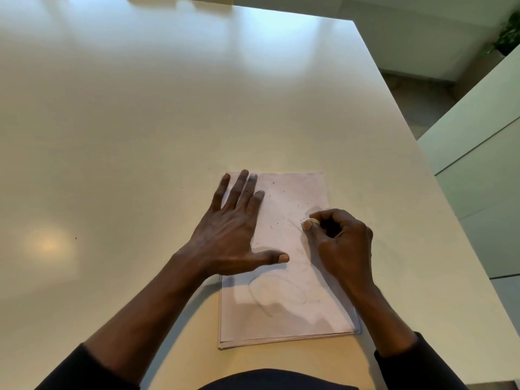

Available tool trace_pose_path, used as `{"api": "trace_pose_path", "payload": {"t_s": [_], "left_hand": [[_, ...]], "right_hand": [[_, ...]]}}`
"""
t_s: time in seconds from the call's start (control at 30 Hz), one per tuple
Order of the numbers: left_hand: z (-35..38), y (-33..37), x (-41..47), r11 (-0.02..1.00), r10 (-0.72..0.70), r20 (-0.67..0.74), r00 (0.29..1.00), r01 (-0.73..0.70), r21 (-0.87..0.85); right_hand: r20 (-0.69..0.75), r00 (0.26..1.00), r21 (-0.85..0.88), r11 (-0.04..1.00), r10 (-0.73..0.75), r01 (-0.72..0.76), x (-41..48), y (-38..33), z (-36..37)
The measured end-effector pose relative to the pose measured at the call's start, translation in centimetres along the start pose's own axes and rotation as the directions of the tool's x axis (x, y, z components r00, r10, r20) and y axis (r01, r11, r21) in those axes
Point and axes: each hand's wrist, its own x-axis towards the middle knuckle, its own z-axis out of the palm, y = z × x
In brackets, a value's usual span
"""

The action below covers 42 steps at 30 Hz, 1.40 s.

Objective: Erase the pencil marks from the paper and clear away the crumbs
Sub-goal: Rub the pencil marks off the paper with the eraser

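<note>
Nearest me, at lower centre of the frame, the paper (284, 319) lies on the table (168, 114) (more than one sheet, judging by the edges). It looks light and flimsy, likely to slide or crease, so I'd pin it flat rather than grip it. Faint pencil marks (263, 295) loop across its near half. Above them my left hand (229, 232) lies spread flat on the sheet, while my right hand (340, 237) pinches the eraser (311, 221), mostly hidden by my fingers. Dark crumbs (291, 213) speckle the far half, hard to tell from stray marks.
</note>
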Motion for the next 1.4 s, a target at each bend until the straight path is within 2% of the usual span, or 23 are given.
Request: {"api": "trace_pose_path", "payload": {"t_s": [0.1,0.2,0.37,0.5,0.63,0.7,0.8,0.97,1.07,1.2,1.33,1.4], "left_hand": [[0.8,0.4,0.7,0.997,0.026,0.033,0.999,-0.023,-0.071],[1.4,0.5,0.5,0.997,0.02,0.006,1.0,-0.019,-0.073],[1.6,0.5,0.6,0.997,0.047,0.025,0.999,-0.046,-0.058],[1.6,0.4,0.6,0.997,0.044,0.034,0.998,-0.042,-0.065],[1.7,0.3,0.6,0.997,0.045,0.019,0.999,-0.043,-0.067],[1.7,0.3,0.6,0.997,0.046,0.01,0.999,-0.046,-0.069],[1.7,0.3,0.6,0.996,0.052,0.013,0.999,-0.051,-0.071],[1.7,0.2,0.5,0.996,0.064,0.022,0.998,-0.063,-0.062],[1.7,0.2,0.5,0.995,0.067,0.019,0.998,-0.065,-0.072],[1.7,0.2,0.6,0.996,0.064,0.015,0.998,-0.063,-0.056],[1.9,0.3,0.7,0.995,0.062,0.01,0.998,-0.061,-0.073],[1.9,0.3,0.7,0.996,0.06,0.003,0.998,-0.059,-0.067]], "right_hand": [[0.008,1.0,0.005,1.0,0.004,-0.004,0.1,0.1,-0.1],[0.006,1.0,-0.011,1.0,0.005,-0.005,0.1,-0.1,0.2],[0.12,0.982,-0.043,0.988,-0.143,0.149,-0.4,-1.1,1.1],[0.096,0.987,-0.056,0.99,-0.125,0.131,2.0,-1.8,1.9],[0.16,0.974,-0.076,0.982,-0.159,0.173,1.6,-1.4,1.6],[0.165,0.978,-0.089,0.985,-0.129,0.145,1.8,-0.7,0.4],[0.094,0.994,-0.093,0.994,-0.052,0.061,2.7,-0.3,-0.4],[0.161,0.983,-0.068,0.992,-0.093,0.105,1.6,-1.2,0.7],[0.085,0.996,-0.066,0.998,-0.006,0.012,2.4,-0.9,0.7],[0.139,0.986,-0.076,0.992,-0.091,0.102,1.6,-1.7,1.7],[0.062,0.998,-0.074,0.997,-0.02,0.024,2.6,-1.2,1.2],[0.071,0.996,-0.072,0.996,-0.046,0.051,2.2,-1.4,1.4]]}}
